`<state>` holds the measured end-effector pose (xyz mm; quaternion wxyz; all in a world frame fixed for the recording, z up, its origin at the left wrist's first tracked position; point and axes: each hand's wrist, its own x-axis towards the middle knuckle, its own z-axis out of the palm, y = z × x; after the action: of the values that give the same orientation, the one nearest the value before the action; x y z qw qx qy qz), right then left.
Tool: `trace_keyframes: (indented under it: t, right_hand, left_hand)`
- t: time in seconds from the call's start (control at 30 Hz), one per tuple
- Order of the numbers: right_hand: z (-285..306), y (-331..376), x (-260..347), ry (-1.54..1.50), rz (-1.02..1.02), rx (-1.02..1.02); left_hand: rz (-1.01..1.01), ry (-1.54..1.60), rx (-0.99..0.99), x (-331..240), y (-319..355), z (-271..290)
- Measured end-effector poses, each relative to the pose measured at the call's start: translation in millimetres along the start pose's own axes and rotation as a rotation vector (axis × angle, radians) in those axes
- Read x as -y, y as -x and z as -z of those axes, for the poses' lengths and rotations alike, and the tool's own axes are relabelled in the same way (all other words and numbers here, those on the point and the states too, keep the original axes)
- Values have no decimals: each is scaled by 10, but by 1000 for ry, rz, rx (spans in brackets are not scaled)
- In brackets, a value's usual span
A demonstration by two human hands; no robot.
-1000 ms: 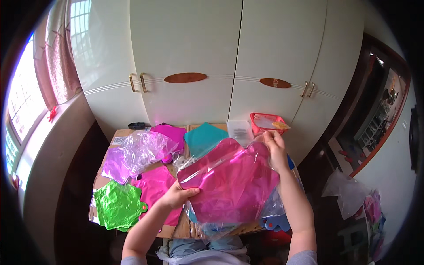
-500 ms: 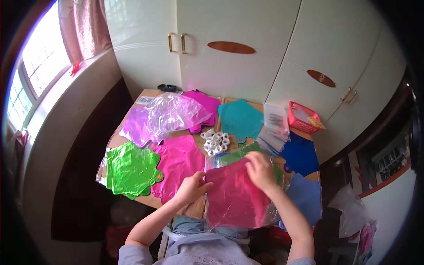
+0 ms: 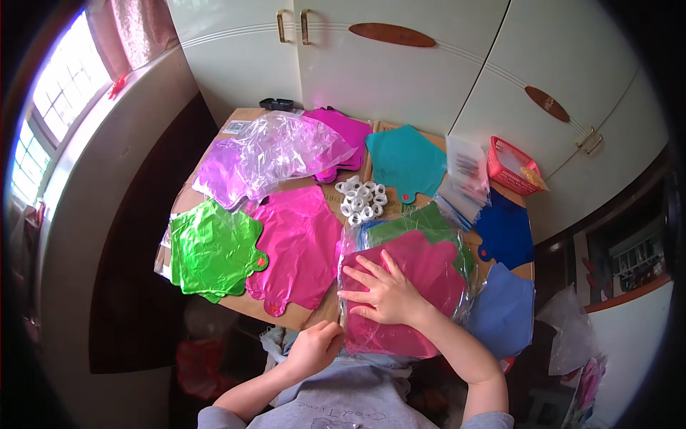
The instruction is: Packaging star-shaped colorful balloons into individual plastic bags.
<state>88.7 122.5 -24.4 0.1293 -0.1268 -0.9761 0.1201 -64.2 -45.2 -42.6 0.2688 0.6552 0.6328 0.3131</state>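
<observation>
A clear plastic bag with a magenta foil balloon (image 3: 421,268) inside lies flat at the table's near edge, over a green balloon (image 3: 421,220). My right hand (image 3: 382,289) rests palm down on the bag with fingers spread. My left hand (image 3: 314,347) pinches the bag's lower left corner at the table edge. A pink foil balloon (image 3: 300,243) and a bright green one (image 3: 211,250) lie to the left of the bag.
Purple balloons under clear wrapping (image 3: 271,154), a teal balloon (image 3: 407,161) and blue balloons (image 3: 504,229) cover the cardboard-topped table (image 3: 246,114). White ribbon rolls (image 3: 361,200) sit mid-table. A red basket (image 3: 511,166) and a stack of clear bags (image 3: 464,175) stand far right. White cupboards lie behind.
The bagged magenta balloon was held up in both hands; it has come down and now lies flat on the table under my right palm. My view has tilted downward.
</observation>
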Motion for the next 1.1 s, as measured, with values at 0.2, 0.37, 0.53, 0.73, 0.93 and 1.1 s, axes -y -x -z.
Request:
trace_keyframes:
  t: [0.2, 0.37, 0.53, 0.73, 0.93, 1.1]
  right_hand:
    - [-62, -10, -20, 39, -39, 74]
    - [-73, -63, 9, 64, -58, 126]
    - [-118, -50, 39, 26, -84, 62]
    - [-59, 86, 2, -258, -95, -152]
    - [520, 649, 158, -306, -31, -23]
    - [410, 927, 367, -145, -80, -26]
  left_hand:
    - [-446, -361, 61, -190, -8, 109]
    - [-888, -113, 238, -373, 50, 243]
    - [-1037, -9, 347, -468, 29, 320]
    - [-966, -251, 178, -674, -140, 671]
    - [-764, -556, -106, -573, -763, 903]
    - [-862, -395, 197, -451, -1455, 181]
